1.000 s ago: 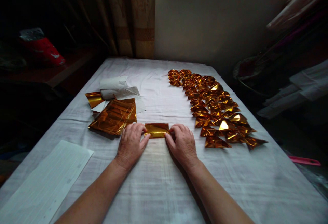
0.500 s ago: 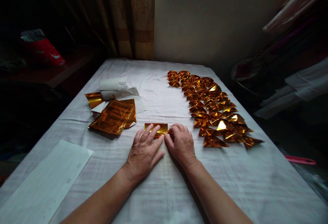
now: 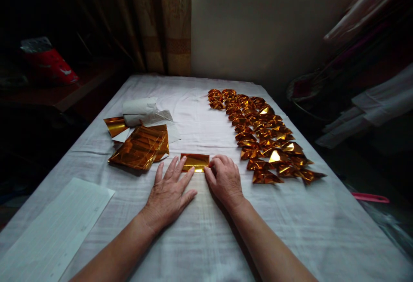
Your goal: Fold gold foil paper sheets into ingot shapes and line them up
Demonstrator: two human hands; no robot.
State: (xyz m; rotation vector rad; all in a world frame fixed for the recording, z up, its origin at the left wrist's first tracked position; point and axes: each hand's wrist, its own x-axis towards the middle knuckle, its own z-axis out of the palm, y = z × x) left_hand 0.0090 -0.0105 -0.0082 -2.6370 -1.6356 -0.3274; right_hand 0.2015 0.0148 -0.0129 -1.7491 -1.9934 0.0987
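Observation:
A small folded rectangle of gold foil paper (image 3: 195, 162) lies flat on the white cloth, with a bright strip along its near edge. My left hand (image 3: 168, 189) is spread with its palm down, its fingertips touching the left end of the paper. At the right end my right hand (image 3: 226, 179) is closed, thumb and curled fingers pinching the near right corner. To the right stand rows of folded gold foil pieces (image 3: 263, 133) with pointed ends. A stack of flat gold foil sheets (image 3: 138, 146) lies on the left.
Crumpled and rolled whitish paper (image 3: 140, 106) sits behind the stack. A lined paper sheet (image 3: 60, 226) lies at the front left of the table (image 3: 200, 239). Clothes (image 3: 380, 101) hang at the right, a curtain (image 3: 174, 24) at the back, and a red packet (image 3: 51, 65) stands left.
My left hand has slid left along the gold foil paper, uncovering most of it. My right hand stays at the right end. The whole view has shifted slightly.

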